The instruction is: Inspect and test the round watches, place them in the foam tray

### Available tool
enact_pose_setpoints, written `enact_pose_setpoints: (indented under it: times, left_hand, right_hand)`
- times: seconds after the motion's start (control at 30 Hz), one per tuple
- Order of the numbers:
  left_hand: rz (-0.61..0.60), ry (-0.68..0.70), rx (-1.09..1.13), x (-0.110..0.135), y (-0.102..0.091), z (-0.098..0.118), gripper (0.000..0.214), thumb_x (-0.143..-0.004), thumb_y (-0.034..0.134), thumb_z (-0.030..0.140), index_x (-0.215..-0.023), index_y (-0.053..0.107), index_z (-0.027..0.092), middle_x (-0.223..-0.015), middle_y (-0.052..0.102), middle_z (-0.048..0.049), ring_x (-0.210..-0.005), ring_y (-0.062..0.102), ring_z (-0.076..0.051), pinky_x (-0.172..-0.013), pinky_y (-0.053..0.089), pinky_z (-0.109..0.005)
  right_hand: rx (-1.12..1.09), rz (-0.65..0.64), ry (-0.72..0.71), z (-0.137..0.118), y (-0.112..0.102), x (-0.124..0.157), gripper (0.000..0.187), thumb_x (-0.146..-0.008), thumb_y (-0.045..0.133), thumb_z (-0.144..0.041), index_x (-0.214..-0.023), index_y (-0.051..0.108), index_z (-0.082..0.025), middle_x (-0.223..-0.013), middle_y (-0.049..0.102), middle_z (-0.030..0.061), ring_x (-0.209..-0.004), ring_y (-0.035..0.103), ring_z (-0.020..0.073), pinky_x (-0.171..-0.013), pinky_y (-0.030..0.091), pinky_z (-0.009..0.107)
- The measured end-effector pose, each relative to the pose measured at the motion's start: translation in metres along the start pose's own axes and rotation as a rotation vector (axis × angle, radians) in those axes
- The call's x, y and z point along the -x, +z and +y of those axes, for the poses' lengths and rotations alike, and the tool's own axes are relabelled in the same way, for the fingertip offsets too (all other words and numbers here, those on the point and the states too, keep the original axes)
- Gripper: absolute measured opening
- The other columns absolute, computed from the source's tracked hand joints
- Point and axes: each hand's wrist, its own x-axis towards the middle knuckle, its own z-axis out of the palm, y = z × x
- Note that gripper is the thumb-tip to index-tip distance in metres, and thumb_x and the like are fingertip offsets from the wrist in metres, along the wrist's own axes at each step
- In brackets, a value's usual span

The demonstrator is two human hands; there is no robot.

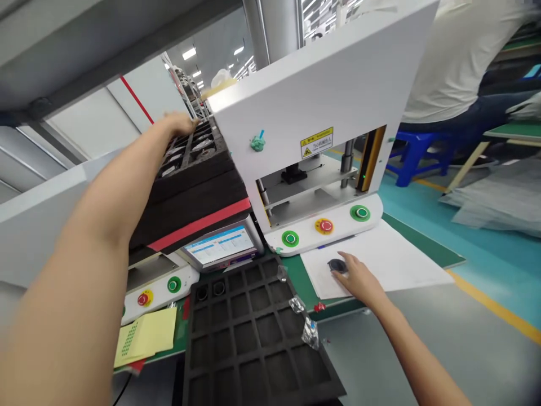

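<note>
My left hand (180,122) stretches up to the far part of a raised black foam tray (194,164), whose compartments hold small parts in clear wrapping. Its fingertips are small and partly hidden there, so I cannot make out a grip. Lower right, my right hand (358,276) has thumb and fingers around a small round black part (337,265), just over or on a white paper sheet (391,256). A second black foam tray (257,361) lies at the front, with two black rings (218,288) in its far left compartments.
A white press machine (313,96) with green and red buttons stands ahead. Left of it sit a screen (222,246) and yellow papers (146,334). Crumpled clear wrappers (310,332) lie on the front tray's right edge. A seated person (452,62) is at the right on a blue stool (416,155).
</note>
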Motion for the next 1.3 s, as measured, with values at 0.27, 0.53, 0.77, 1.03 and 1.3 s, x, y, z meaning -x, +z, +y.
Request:
enact_pose_setpoints:
  times: [0.27,0.53,0.77,1.03,1.3]
  left_hand:
    - [0.239,0.762,-0.371,0.179,-0.068,0.007,0.033,-0.08,0.064,0.003,-0.112,0.057,-0.001,-0.126,0.06,-0.0169,-0.121,0.052,-0.026,-0.104,0.04,-0.047]
    - [-0.728,0.249,0.517,0.461,0.015,-0.059,0.035,-0.099,0.04,0.035,-0.1,0.07,0.017,-0.091,0.077,-0.0093,-0.082,0.071,-0.018,-0.076,0.054,-0.031]
    - [-0.677,-0.711,1.812,0.471,0.044,-0.04,0.057,-0.063,0.082,0.057,-0.093,0.073,0.01,-0.079,0.072,-0.0099,-0.074,0.069,-0.018,-0.073,0.055,-0.028]
    - [-0.305,-0.573,1.452,0.482,0.014,-0.048,0.03,-0.069,0.082,0.039,-0.083,0.075,0.013,-0.074,0.068,-0.0039,-0.063,0.062,-0.013,-0.06,0.054,-0.025]
    - [-0.131,0.092,0.806,0.489,-0.006,-0.063,0.02,-0.09,0.063,0.026,-0.103,0.074,0.015,-0.078,0.067,-0.0053,-0.07,0.061,-0.013,-0.065,0.052,-0.023]
  right_hand:
    - [-0.197,-0.074,0.05,-0.013,0.001,-0.003,0.029,-0.094,0.061,-0.039,-0.11,0.062,-0.015,-0.112,0.062,0.0076,-0.102,0.061,0.021,-0.091,0.051,0.044]
    - [-0.815,-0.035,-0.129,-0.148,-0.031,0.088,0.041,-0.086,0.065,-0.053,-0.116,0.052,-0.029,-0.116,0.067,0.0083,-0.111,0.064,0.0243,-0.095,0.053,0.043]
    - [-1.118,-0.243,-0.338,-0.249,-0.024,0.155,0.03,-0.09,0.066,-0.043,-0.117,0.059,-0.035,-0.118,0.07,0.0029,-0.106,0.069,0.0174,-0.084,0.059,0.026]
    - [-0.974,-0.221,-0.434,-0.263,-0.041,0.17,0.028,-0.091,0.064,-0.017,-0.117,0.066,-0.028,-0.114,0.072,0.0027,-0.107,0.068,0.0158,-0.094,0.056,0.024]
    - [-0.395,0.0,-0.821,-0.277,-0.063,0.168,0.021,-0.087,0.064,-0.004,-0.101,0.066,-0.019,-0.093,0.075,0.0041,-0.084,0.073,0.0149,-0.079,0.061,0.023]
